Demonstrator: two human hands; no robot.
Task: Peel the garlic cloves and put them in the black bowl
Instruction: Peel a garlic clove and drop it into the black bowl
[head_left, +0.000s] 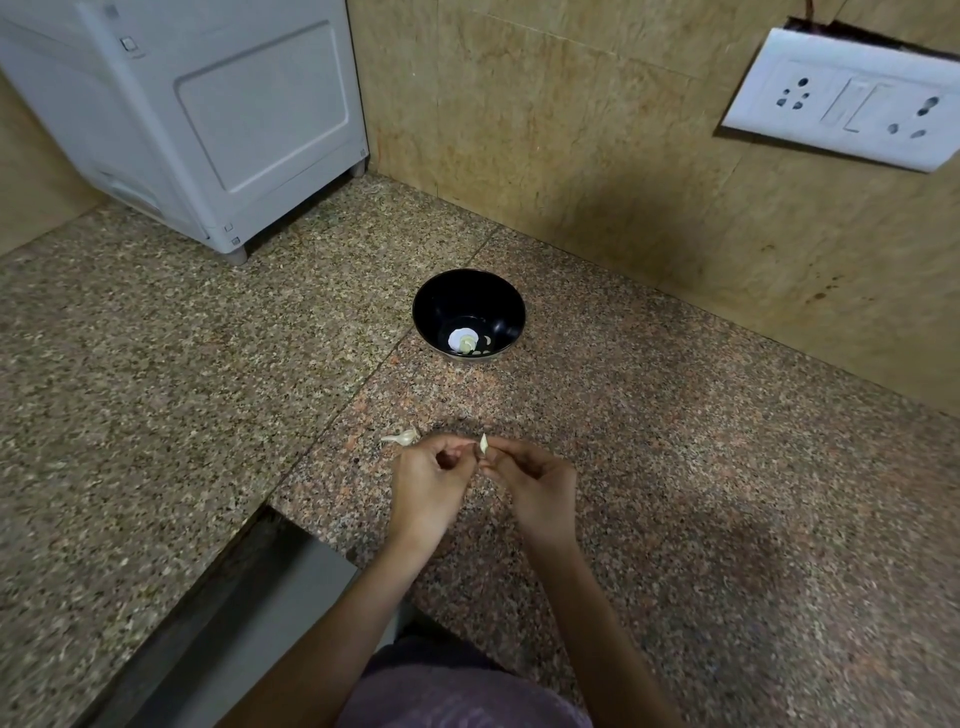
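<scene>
A black bowl (441, 306) stands on the granite counter, with a couple of pale peeled cloves (469, 343) at its bottom. Nearer to me, my right hand (530, 480) pinches a small garlic clove (483, 444) between thumb and fingertips. My left hand (428, 475) is curled right beside it, its fingertips at the clove's left side. Just left of my left hand, an unpeeled clove with bits of skin (402, 438) lies on the counter.
A white appliance (197, 119) stands at the back left. A tiled wall with a white socket plate (852, 98) runs along the right. A recessed steel edge (260, 587) cuts into the counter at the front left.
</scene>
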